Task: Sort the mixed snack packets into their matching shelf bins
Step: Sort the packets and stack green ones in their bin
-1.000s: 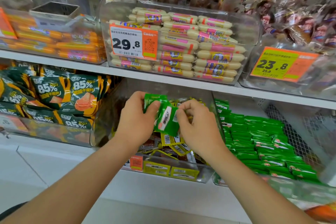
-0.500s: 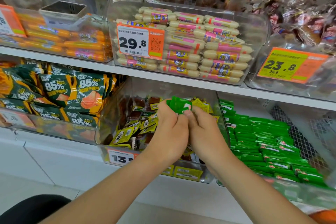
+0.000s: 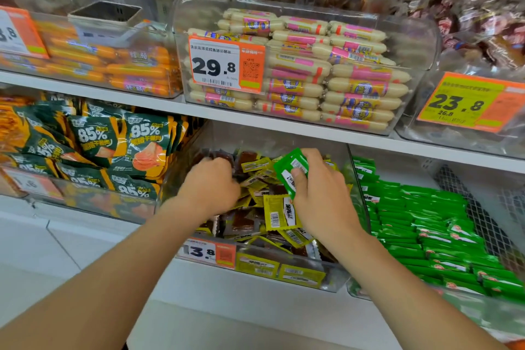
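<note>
Head view, from the left: the bin of dark-green 85% pouches (image 3: 119, 145) sits outside this step, so leave it alone. Next comes your left hand (image 3: 210, 182), buried knuckles-up in the middle bin (image 3: 255, 250) among the yellow packets (image 3: 279, 214). Its fingers are curled, but blur and the pile hide whether they hold anything. Your hands are apart, with yellow packets between them.

Your right hand (image 3: 318, 193) pinches the stray green packets (image 3: 291, 169) between thumb and fingers, raised just above the yellow pile. The step in hand looks like carrying them across to the matching bin. Keep the pinch firm on the packets' middle, since slick wrappers stacked together are likely to slide apart. Lift before you travel. The clear side wall (image 3: 355, 179) of the middle bin stands just beside your right hand, and dragging low would catch the packets on it.

Headroom is tight, because the white shelf edge (image 3: 284, 125) runs close above, so take a shallow arc rather than a high one. Further right, the green-packet bin (image 3: 397, 295) holds neat rows (image 3: 426, 221). Lay yours flat along a row. Beyond it a wire mesh panel (image 3: 477, 207) closes off the far side, so stop short of it.
</note>
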`<state>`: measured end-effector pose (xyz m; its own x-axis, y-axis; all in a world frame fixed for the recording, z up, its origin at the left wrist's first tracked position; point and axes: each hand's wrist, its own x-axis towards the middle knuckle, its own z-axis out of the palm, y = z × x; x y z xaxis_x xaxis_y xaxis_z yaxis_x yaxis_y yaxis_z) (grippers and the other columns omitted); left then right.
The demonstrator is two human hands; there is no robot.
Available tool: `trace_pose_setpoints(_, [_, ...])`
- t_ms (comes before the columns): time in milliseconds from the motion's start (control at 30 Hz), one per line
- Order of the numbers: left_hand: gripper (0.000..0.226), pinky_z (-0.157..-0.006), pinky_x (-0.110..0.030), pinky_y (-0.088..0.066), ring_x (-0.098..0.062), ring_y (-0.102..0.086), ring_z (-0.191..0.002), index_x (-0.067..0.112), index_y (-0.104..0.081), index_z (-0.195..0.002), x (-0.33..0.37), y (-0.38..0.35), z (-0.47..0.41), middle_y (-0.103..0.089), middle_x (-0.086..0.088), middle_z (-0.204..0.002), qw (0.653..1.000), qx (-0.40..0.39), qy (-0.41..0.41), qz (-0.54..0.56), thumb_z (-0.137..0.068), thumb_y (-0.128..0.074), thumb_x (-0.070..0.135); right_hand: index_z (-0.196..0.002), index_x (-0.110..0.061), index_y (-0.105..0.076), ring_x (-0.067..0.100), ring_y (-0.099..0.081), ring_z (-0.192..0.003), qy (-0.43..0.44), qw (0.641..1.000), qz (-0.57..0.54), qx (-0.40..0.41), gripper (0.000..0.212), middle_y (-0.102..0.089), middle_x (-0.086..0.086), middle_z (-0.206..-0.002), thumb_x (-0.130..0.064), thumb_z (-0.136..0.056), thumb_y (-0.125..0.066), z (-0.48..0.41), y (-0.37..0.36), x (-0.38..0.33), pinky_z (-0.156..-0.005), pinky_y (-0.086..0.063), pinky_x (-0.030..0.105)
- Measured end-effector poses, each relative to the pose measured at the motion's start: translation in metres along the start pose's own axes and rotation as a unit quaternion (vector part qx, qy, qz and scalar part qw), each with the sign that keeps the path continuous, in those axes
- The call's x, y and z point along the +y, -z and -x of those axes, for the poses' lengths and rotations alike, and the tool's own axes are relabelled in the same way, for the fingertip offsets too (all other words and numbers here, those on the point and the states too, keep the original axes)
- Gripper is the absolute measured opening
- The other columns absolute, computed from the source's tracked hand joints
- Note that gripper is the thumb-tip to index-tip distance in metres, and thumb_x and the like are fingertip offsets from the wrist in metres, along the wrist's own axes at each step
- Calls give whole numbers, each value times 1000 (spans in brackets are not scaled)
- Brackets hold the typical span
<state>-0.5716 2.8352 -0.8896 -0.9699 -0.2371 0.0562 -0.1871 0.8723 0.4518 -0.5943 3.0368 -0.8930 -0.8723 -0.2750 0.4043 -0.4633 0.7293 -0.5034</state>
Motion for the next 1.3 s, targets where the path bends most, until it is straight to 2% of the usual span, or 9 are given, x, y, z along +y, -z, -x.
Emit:
trace_pose_setpoints(100, [5,-74,-41,-51,-34,-60,-92,5,-59,-98,-22,-9,-29,-60,-13,-100,999,-32,23,-30,-93,-56,4,-138,-18,-47,25,-59,-85,5,999,33,19,30,-65,4,-104,-25,-109,-48,-13,-11,-1,-56,-34,36])
trace_pose_setpoints(233, [13,-59,-34,-48,-28,-63,-80,3,-56,-106,-26,-30,-58,-63,-15,-99,996,-82,12,-13,-94,-53,-2,-140,-16,-48,32,-66,-94,8,999,24,24,34,-67,10,-109,-25,-108,-51,-28,-24,-6,-64,-44,37])
trace_pose_setpoints(367, [26,-85,-43,-53,-38,-61,-104,-1,-51,-122,-24,-46,-81,-59,-21,-116,992,-114,54,0,-100,-48,13,-142,-14,-49,33,-65,-98,7,999,17,29,36,-68,11,-112,-26,-108,-52,-36,-35,-6,-66,-42,36])
trace_pose_setpoints(467, [14,-76,-36,-41,-25,-52,-84,0,-50,-106,-18,-49,-92,-47,-10,-89,984,-162,73,14,-106,-41,10,-142,-14,-50,33,-65,-99,-1,999,2,33,37,-68,12,-113,-26,-108,-52,-38,-36,-3,-68,-41,35])
trace_pose_setpoints(733, [24,-63,-32,-36,-16,-44,-72,11,-57,-105,-24,-55,-122,-49,-1,-87,960,-107,164,200,-109,-34,14,-137,-13,-54,24,-50,-73,-32,999,-26,30,32,-55,1,-86,-28,-108,-51,-39,-27,14,-64,-33,35])
trace_pose_setpoints(833, [31,-58,-30,-34,-15,-44,-69,13,-56,-132,-22,-58,-122,-53,-1,-86,946,-99,193,240,-110,-34,17,-136,-14,-54,24,-58,-73,-29,999,-34,29,32,-58,1,-85,-27,-108,-53,-38,-27,16,-64,-37,36])
trace_pose_setpoints(933, [36,-70,-30,-42,-21,-52,-83,11,-51,-144,-22,-59,-122,-59,-6,-104,950,-97,189,230,-110,-38,14,-137,-16,-53,24,-62,-71,-22,999,-39,26,33,-64,2,-84,-28,-107,-53,-36,-26,15,-63,-39,37])
trace_pose_setpoints(1100, [20,-61,-26,-43,-16,-53,-71,3,-62,-120,-22,-57,-119,-60,-5,-89,947,-72,183,253,-103,-58,13,-139,-20,-51,17,-60,-69,-15,999,-43,18,33,-66,3,-83,-31,-107,-52,-32,-24,14,-61,-38,37])
trace_pose_setpoints(1300, [30,-51,-23,-43,-16,-59,-71,13,-57,-125,-26,-46,-107,-64,-11,-101,942,-28,168,288,-98,-61,0,-142,-21,-51,3,-56,-62,-20,998,-52,12,36,-64,-5,-82,-30,-107,-53,-26,-15,14,-59,-29,32])
